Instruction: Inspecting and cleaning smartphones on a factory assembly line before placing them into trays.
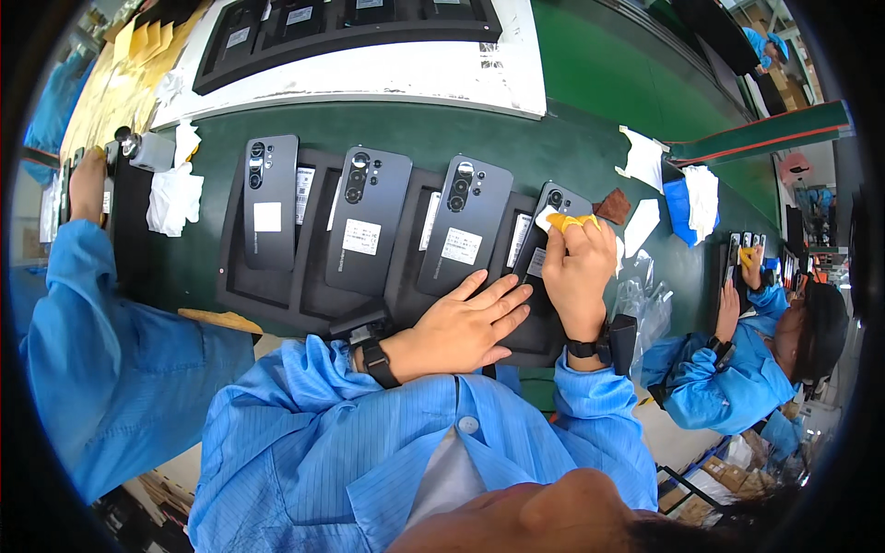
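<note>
A black foam tray (313, 293) lies in front of me with several dark grey phones in a row, camera side up. The phone at the left end (272, 180) and the two middle phones, one left (376, 198) and one right (481, 205), each bear a white label. My right hand (581, 276) pinches a yellow cloth (573, 222) against the right-end phone (559, 198), near its cameras. A small white piece shows beside the cloth. With fingers spread, my left hand (461, 324) rests flat by that phone's lower end, partly over the tray.
Right of the tray lie a brown cloth (613, 206), white cloths (643, 157), a blue packet (679, 207) and clear plastic bags (645, 300). At left stand a metal-topped container (150, 152) and more white cloth (173, 203). Another tray (355, 51) sits beyond. Blue-sleeved co-workers work on both sides.
</note>
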The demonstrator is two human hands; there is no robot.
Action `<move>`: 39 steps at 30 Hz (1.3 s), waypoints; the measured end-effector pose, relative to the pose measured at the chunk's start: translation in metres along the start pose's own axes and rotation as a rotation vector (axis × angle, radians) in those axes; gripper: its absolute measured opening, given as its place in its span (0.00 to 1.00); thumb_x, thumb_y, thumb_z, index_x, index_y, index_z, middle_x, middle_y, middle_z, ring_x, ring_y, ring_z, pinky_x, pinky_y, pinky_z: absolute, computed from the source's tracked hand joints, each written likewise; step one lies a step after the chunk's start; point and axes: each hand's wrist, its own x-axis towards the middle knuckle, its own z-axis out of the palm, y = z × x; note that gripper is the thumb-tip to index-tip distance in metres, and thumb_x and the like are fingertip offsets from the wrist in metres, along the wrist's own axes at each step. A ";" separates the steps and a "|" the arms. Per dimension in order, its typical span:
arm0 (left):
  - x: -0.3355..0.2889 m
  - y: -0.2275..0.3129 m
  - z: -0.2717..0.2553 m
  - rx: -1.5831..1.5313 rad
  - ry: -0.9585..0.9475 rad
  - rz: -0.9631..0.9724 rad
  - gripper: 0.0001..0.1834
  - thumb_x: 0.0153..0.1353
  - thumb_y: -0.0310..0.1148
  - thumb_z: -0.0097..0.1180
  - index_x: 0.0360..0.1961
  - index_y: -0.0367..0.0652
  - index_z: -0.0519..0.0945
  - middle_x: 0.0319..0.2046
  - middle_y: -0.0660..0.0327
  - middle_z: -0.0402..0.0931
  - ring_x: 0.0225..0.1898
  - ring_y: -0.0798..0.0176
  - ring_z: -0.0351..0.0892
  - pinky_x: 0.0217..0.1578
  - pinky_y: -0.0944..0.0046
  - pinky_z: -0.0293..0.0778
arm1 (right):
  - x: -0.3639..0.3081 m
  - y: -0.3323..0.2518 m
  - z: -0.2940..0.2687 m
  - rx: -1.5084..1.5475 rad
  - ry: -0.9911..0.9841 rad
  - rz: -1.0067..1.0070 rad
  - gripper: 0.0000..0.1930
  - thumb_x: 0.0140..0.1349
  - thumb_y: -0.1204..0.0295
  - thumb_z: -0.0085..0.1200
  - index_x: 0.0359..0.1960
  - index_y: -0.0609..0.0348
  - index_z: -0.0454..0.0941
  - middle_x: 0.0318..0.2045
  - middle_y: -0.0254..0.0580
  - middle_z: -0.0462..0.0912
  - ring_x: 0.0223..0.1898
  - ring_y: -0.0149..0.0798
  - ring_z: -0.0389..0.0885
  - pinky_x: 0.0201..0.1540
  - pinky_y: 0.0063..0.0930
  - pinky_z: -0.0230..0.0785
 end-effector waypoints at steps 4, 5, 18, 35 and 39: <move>0.001 0.000 0.001 -0.013 0.008 0.005 0.33 0.59 0.50 0.61 0.63 0.46 0.75 0.71 0.57 0.62 0.74 0.55 0.57 0.71 0.43 0.50 | 0.002 -0.003 0.003 0.021 -0.027 -0.071 0.03 0.49 0.78 0.61 0.22 0.62 0.78 0.23 0.45 0.76 0.31 0.51 0.75 0.42 0.45 0.66; 0.001 0.000 0.001 -0.015 0.012 0.008 0.33 0.59 0.50 0.61 0.63 0.46 0.75 0.71 0.57 0.62 0.74 0.55 0.56 0.71 0.43 0.50 | 0.002 -0.002 0.002 0.023 -0.026 -0.076 0.03 0.49 0.78 0.61 0.22 0.62 0.78 0.23 0.45 0.76 0.31 0.51 0.75 0.42 0.45 0.66; 0.001 0.000 0.001 -0.012 0.006 -0.003 0.34 0.59 0.49 0.62 0.64 0.45 0.74 0.72 0.58 0.61 0.74 0.55 0.55 0.71 0.43 0.51 | -0.006 0.024 -0.004 0.043 -0.024 -0.020 0.04 0.50 0.78 0.61 0.23 0.62 0.78 0.24 0.47 0.76 0.33 0.54 0.75 0.41 0.45 0.66; 0.002 0.000 0.002 -0.024 0.005 0.001 0.34 0.59 0.49 0.62 0.64 0.45 0.74 0.71 0.57 0.62 0.74 0.54 0.57 0.71 0.43 0.52 | -0.017 0.010 -0.002 -0.040 0.042 -0.167 0.04 0.51 0.77 0.62 0.28 0.62 0.79 0.28 0.46 0.78 0.34 0.52 0.75 0.45 0.48 0.68; 0.003 0.002 -0.002 -0.005 -0.012 -0.007 0.34 0.60 0.49 0.61 0.64 0.44 0.74 0.72 0.57 0.61 0.74 0.54 0.57 0.71 0.42 0.52 | -0.016 0.013 0.002 0.000 0.031 -0.188 0.05 0.50 0.76 0.63 0.27 0.61 0.79 0.29 0.46 0.76 0.35 0.53 0.75 0.49 0.53 0.68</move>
